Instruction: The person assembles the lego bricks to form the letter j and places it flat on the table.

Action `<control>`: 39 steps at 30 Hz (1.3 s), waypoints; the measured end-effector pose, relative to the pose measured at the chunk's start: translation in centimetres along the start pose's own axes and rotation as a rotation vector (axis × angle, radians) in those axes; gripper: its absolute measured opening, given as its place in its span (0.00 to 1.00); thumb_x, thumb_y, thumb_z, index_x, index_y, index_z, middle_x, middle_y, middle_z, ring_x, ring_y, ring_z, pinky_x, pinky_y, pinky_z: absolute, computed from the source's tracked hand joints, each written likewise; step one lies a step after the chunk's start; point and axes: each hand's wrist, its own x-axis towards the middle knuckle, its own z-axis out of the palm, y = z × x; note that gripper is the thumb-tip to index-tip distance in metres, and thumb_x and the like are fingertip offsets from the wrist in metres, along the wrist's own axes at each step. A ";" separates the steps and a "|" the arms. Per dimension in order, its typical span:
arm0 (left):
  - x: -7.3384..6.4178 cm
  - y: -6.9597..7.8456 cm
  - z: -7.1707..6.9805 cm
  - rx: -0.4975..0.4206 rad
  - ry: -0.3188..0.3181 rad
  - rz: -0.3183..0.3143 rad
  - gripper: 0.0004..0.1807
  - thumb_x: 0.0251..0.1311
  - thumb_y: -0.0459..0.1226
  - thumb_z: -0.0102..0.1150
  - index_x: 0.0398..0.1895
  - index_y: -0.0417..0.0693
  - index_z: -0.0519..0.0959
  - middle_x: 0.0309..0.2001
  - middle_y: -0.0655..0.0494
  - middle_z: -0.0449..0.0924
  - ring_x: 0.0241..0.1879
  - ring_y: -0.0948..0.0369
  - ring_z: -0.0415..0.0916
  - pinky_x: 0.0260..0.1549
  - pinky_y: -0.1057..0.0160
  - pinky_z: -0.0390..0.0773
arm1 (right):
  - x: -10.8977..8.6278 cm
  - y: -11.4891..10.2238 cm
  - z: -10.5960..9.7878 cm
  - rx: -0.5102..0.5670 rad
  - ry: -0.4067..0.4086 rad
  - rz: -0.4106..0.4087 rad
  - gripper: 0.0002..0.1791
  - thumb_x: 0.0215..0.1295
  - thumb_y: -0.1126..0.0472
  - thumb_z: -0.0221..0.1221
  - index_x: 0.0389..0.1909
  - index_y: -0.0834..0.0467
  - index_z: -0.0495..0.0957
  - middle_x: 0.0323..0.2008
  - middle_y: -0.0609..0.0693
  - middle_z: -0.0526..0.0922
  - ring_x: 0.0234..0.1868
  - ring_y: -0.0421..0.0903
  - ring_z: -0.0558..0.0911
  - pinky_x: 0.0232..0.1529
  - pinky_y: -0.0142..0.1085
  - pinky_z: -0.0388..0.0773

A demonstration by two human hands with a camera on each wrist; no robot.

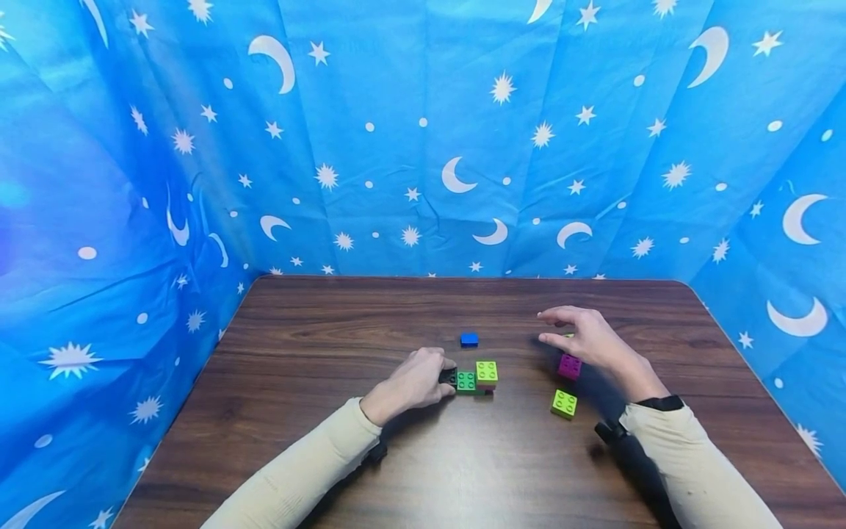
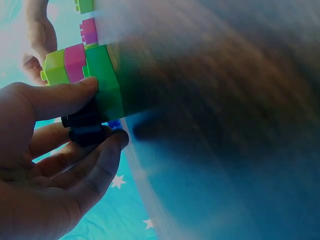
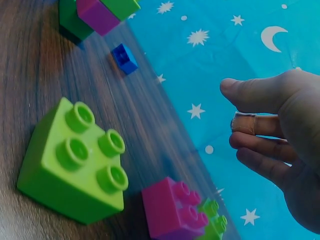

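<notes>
My left hand pinches a dark brick between thumb and fingers, at the left end of a small brick build. A green brick forms the base of this build; a pink brick with a lime brick on top rises at its right. Above the table, my right hand holds nothing, thumb and fingers apart, near a magenta brick. Beyond that brick, another lime-green brick is partly hidden. A separate lime brick lies closer to me, studs up.
A small blue brick lies behind the build on the dark wooden table. Blue cloth with moons and stars hangs behind the table and along both sides.
</notes>
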 end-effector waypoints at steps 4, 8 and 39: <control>-0.1 0.0 0.1 -0.002 0.015 0.023 0.23 0.51 0.44 0.72 0.51 0.46 0.84 0.39 0.57 0.81 0.37 0.63 0.78 0.41 0.64 0.80 | -0.4 0.6 0.0 0.018 -0.012 0.049 0.23 0.61 0.54 0.66 0.54 0.61 0.80 0.53 0.60 0.82 0.51 0.59 0.81 0.49 0.55 0.79; -0.1 0.1 0.0 0.001 0.011 0.022 0.23 0.52 0.44 0.72 0.51 0.45 0.84 0.40 0.56 0.82 0.39 0.62 0.80 0.43 0.63 0.80 | -0.8 1.3 -0.1 0.020 -0.020 0.099 0.23 0.61 0.54 0.66 0.55 0.61 0.79 0.53 0.60 0.82 0.51 0.58 0.80 0.49 0.55 0.79; 0.0 0.1 -0.2 -0.008 -0.017 -0.017 0.26 0.53 0.45 0.71 0.55 0.46 0.82 0.44 0.56 0.82 0.40 0.62 0.78 0.42 0.65 0.80 | -2.0 3.7 0.0 -0.028 -0.084 0.161 0.24 0.62 0.58 0.65 0.57 0.63 0.77 0.54 0.63 0.80 0.57 0.64 0.76 0.55 0.60 0.73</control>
